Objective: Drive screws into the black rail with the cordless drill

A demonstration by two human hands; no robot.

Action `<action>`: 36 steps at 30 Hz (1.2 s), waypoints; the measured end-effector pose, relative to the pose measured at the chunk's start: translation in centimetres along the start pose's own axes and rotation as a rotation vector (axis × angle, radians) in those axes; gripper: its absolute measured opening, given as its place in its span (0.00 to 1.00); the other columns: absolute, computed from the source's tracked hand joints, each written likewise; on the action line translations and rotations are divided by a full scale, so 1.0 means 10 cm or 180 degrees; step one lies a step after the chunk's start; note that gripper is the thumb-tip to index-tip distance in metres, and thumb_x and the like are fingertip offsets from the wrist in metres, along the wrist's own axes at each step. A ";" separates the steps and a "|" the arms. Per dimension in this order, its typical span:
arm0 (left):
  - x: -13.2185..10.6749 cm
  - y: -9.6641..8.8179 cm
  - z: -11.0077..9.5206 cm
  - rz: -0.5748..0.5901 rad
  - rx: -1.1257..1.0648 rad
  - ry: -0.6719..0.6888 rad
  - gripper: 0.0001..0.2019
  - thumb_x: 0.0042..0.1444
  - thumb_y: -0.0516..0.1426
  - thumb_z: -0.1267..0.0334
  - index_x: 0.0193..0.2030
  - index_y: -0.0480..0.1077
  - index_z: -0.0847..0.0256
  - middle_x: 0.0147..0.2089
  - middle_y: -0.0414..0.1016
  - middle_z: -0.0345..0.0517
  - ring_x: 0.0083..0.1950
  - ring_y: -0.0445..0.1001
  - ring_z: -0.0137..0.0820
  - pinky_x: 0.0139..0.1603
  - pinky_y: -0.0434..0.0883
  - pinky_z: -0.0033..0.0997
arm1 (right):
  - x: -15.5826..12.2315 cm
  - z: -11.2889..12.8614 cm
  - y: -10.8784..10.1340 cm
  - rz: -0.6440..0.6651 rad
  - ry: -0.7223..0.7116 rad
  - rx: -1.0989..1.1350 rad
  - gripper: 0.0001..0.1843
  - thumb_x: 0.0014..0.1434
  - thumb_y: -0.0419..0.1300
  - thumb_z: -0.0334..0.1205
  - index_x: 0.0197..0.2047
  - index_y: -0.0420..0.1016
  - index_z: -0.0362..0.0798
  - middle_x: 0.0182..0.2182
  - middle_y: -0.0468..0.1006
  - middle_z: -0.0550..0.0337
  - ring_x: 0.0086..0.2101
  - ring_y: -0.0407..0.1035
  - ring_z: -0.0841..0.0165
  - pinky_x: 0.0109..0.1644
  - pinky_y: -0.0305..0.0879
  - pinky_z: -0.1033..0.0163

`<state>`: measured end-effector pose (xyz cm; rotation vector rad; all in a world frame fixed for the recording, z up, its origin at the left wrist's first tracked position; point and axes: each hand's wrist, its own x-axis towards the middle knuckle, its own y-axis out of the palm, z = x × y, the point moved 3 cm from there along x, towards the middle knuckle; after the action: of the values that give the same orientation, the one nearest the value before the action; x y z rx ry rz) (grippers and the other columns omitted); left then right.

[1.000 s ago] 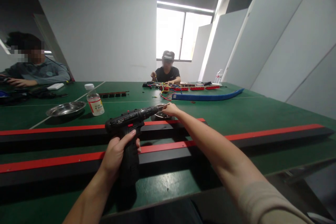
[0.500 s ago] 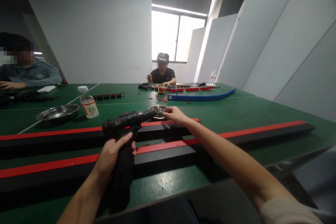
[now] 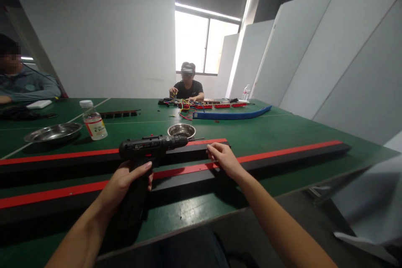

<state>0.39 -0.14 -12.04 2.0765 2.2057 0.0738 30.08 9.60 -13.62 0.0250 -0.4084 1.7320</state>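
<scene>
L hand [image 3: 125,180], approx 6 o'clock in view: wrapped tight round the grip of a black cordless drill [image 3: 147,147], forefinger laid along the side by the red switch. Drill held up above the table, body level, nose pointing to 3 o'clock. Thin bit just visible past the chuck.

R hand [image 3: 223,159], at 3 o'clock of the drill and apart from it: palm down, fingers bent, narrow, thumb and forefinger close together. Fingertips [image 3: 211,151] sit at the right end of the far rail [image 3: 78,155]. Can't tell if anything is pinched between them.

Two long black rails w/ red top strips run 9-to-3 across the green table [image 3: 282,132]. The far rail ends by the R hand. The near rail [image 3: 298,157] carries on well to the right, passing under the drill and R wrist.

Small steel bowl [image 3: 181,130] at 12 o'clock of the drill nose, just behind the far rail. At 10 o'clock: clear bottle [image 3: 93,120] w/ white cap, upright, and a wide steel dish [image 3: 52,132] beside it.

Far end of the table, 12 o'clock: a person [image 3: 187,88] seated, hands at a tangle of coloured wires [image 3: 185,109]. Blue curved strip [image 3: 232,114] lies to their side, approx 1 o'clock. Another person [image 3: 21,86] at 9 o'clock, sleeve on the table.
</scene>
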 end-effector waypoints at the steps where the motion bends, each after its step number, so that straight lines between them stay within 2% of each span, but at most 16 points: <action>1: -0.01 0.01 0.00 0.0019 0.0033 0.0028 0.17 0.47 0.68 0.51 0.28 0.73 0.65 0.25 0.75 0.48 0.24 0.73 0.33 0.25 0.73 0.31 | -0.01 0.01 0.00 -0.0039 -0.0067 -0.0029 0.22 0.61 0.61 0.57 0.28 0.70 0.46 0.24 0.70 0.63 0.26 0.62 0.72 0.31 0.59 0.66; 5: -0.02 0.00 0.01 -0.0007 -0.0033 -0.0003 0.16 0.46 0.70 0.53 0.32 0.75 0.63 0.25 0.75 0.45 0.24 0.73 0.33 0.25 0.73 0.31 | -0.04 0.04 -0.01 -0.0135 -0.0204 -0.0022 0.23 0.61 0.61 0.58 0.26 0.66 0.48 0.22 0.65 0.66 0.25 0.59 0.73 0.31 0.57 0.65; 8: 0.01 -0.03 0.05 0.0078 0.0065 -0.0114 0.16 0.47 0.69 0.52 0.32 0.75 0.63 0.24 0.75 0.46 0.24 0.73 0.33 0.25 0.73 0.30 | -0.05 0.03 -0.01 -0.0067 -0.0234 0.0081 0.24 0.64 0.58 0.58 0.27 0.65 0.48 0.23 0.66 0.65 0.25 0.59 0.72 0.30 0.55 0.65; 12: 0.05 -0.07 0.11 0.0192 0.0300 -0.0117 0.17 0.48 0.68 0.50 0.28 0.75 0.63 0.23 0.75 0.45 0.23 0.73 0.33 0.25 0.72 0.29 | -0.04 -0.03 0.00 0.0031 -0.0143 0.0514 0.24 0.63 0.59 0.60 0.28 0.66 0.48 0.23 0.65 0.65 0.23 0.56 0.73 0.28 0.52 0.66; 19: 0.00 -0.05 0.07 0.0104 0.0159 -0.0138 0.17 0.46 0.70 0.50 0.33 0.75 0.61 0.24 0.75 0.44 0.24 0.72 0.33 0.24 0.72 0.29 | -0.04 -0.07 -0.05 0.0081 -0.0001 0.1189 0.22 0.61 0.63 0.57 0.30 0.65 0.48 0.23 0.63 0.66 0.23 0.52 0.74 0.26 0.47 0.66; 25: -0.05 -0.03 0.04 0.0042 0.0045 -0.0165 0.18 0.46 0.70 0.51 0.37 0.75 0.60 0.23 0.75 0.43 0.24 0.72 0.32 0.24 0.72 0.28 | -0.04 -0.07 -0.05 0.0195 0.0022 0.1092 0.22 0.62 0.62 0.58 0.30 0.65 0.48 0.24 0.63 0.66 0.23 0.52 0.74 0.26 0.47 0.66; 28: -0.04 -0.06 0.05 0.0126 0.0079 -0.0208 0.17 0.47 0.69 0.52 0.40 0.75 0.60 0.25 0.75 0.42 0.24 0.72 0.33 0.25 0.72 0.29 | -0.04 -0.08 -0.05 0.0198 0.0015 0.1022 0.23 0.62 0.62 0.58 0.29 0.64 0.48 0.23 0.62 0.66 0.23 0.52 0.74 0.25 0.47 0.67; 32: -0.01 -0.09 0.06 0.0320 0.0156 -0.0235 0.16 0.49 0.69 0.52 0.39 0.76 0.60 0.26 0.76 0.43 0.26 0.73 0.34 0.27 0.74 0.32 | -0.04 -0.08 -0.05 0.0210 0.0007 0.0933 0.23 0.63 0.61 0.58 0.29 0.64 0.48 0.24 0.63 0.66 0.23 0.53 0.75 0.25 0.48 0.67; 36: 0.00 -0.11 0.08 0.0261 0.0196 -0.0240 0.15 0.48 0.69 0.52 0.37 0.76 0.59 0.26 0.76 0.43 0.26 0.74 0.34 0.27 0.74 0.33 | -0.05 -0.09 -0.05 0.0179 0.0025 0.0809 0.23 0.63 0.60 0.60 0.30 0.64 0.48 0.24 0.63 0.66 0.23 0.53 0.75 0.25 0.48 0.67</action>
<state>-0.66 -0.29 -12.92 2.1640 2.1055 -0.0652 30.83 9.49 -14.43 0.1914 -0.1825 1.8296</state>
